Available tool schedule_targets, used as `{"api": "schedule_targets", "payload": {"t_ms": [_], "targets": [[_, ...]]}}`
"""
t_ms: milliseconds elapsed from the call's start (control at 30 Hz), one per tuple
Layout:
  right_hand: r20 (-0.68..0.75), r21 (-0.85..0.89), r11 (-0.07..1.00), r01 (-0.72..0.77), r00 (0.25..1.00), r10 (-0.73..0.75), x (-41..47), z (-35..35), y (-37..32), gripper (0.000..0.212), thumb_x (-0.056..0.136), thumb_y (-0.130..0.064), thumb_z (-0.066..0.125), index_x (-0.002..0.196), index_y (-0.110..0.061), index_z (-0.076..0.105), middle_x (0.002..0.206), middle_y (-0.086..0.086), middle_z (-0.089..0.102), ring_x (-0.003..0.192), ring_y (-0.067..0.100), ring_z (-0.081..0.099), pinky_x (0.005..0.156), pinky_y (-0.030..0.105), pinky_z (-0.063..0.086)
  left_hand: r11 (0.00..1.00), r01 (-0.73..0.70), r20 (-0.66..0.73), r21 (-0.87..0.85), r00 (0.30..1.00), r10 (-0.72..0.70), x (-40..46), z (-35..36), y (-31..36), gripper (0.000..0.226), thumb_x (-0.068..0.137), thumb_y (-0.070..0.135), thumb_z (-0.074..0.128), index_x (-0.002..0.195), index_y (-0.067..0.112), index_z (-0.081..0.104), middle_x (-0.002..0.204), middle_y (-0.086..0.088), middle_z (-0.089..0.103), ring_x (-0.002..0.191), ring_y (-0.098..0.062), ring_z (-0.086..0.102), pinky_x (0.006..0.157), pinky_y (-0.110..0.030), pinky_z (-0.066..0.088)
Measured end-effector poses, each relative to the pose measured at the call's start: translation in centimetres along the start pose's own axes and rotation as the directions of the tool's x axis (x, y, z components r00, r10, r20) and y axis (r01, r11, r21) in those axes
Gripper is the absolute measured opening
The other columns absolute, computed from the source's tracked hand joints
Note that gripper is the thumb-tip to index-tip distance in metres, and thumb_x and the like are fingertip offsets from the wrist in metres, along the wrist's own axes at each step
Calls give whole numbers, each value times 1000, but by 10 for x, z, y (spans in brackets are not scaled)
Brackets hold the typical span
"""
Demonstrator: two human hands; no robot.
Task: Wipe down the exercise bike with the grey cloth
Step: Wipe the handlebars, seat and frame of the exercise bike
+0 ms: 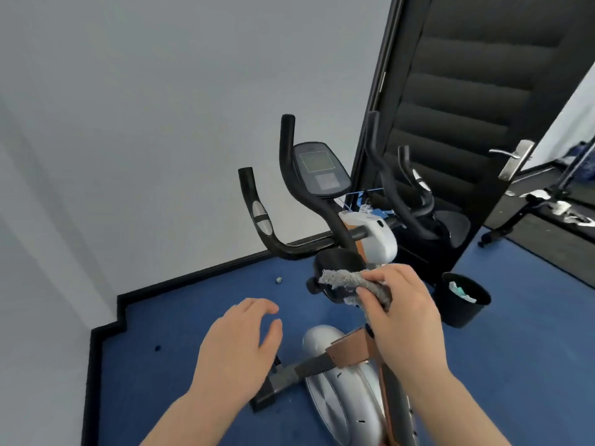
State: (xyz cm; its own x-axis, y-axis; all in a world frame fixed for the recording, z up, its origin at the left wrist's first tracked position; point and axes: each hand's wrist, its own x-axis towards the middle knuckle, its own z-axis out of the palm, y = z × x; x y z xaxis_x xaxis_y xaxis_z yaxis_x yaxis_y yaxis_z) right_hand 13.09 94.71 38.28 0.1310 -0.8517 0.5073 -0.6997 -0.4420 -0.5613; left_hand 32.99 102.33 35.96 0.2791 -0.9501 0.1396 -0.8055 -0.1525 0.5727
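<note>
The exercise bike (335,346) stands on blue carpet in front of me, with black handlebars (286,156), a grey console (318,170) and a silver body. My right hand (402,317) is shut on the grey cloth (344,280), holding it bunched up against the black knob and cup holder on the bike's post. My left hand (238,342) hovers to the left of the frame, palm down, fingers apart, holding nothing. The post behind my right hand is hidden.
A white wall with black skirting (193,275) runs left and behind. A black door (467,123) stands open at right, reflecting the handlebars. A black bin (463,300) sits by the door. Other equipment lies beyond the doorway (547,204).
</note>
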Motion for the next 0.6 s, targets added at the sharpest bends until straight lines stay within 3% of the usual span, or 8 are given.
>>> {"api": "schedule_targets", "payload": {"t_ms": [67,167,267,367,500,533,600], "targets": [[-55,-46,997,55,997,-58,20,10,6,16,84,-17,66,97,-26,63,101,-16,56,94,6,53,73,18,46,997,-18,18,-73,1000,19,19,10,8,22,93,40,43,113,42,53,107,31,51,92,-1,52,78,-17,38],[7,-111,960,257,966,-258,52,31,21,22,82,-6,69,104,-13,70,109,0,65,100,19,57,80,29,51,980,-1,38,-200,999,9,42,29,23,23,93,37,44,114,43,52,98,37,47,83,7,50,68,-9,35],[258,-169,844,510,849,-462,65,51,41,29,79,-9,73,107,-13,71,119,5,66,101,28,60,78,42,53,963,-6,-18,-269,1000,1,56,42,30,31,92,38,43,122,44,47,110,33,49,94,12,49,71,-6,33],[375,-129,787,604,764,-525,71,50,69,35,81,-21,71,115,-20,67,125,-1,63,111,21,51,82,37,50,946,26,-52,-323,998,-45,66,57,30,38,92,45,39,129,44,39,122,27,50,108,9,47,82,-14,34],[485,-89,669,738,619,-618,74,34,94,36,80,-9,71,113,-19,66,120,1,62,102,22,54,85,32,50,899,19,-22,-439,999,-32,75,79,34,36,94,43,39,130,42,41,123,29,53,116,8,47,96,-22,40],[456,-53,691,721,633,-625,74,31,95,35,79,-4,71,111,-18,67,117,1,62,100,21,53,86,28,48,881,19,-12,-472,1000,-28,76,83,35,33,94,42,39,128,47,41,118,32,54,114,10,48,93,-18,40],[324,49,813,580,761,-562,76,30,90,30,82,-3,67,110,-14,68,111,2,64,98,17,53,87,20,43,828,53,18,-559,999,-52,76,89,35,33,93,45,39,125,54,39,113,37,55,110,14,49,86,-12,39]]}}
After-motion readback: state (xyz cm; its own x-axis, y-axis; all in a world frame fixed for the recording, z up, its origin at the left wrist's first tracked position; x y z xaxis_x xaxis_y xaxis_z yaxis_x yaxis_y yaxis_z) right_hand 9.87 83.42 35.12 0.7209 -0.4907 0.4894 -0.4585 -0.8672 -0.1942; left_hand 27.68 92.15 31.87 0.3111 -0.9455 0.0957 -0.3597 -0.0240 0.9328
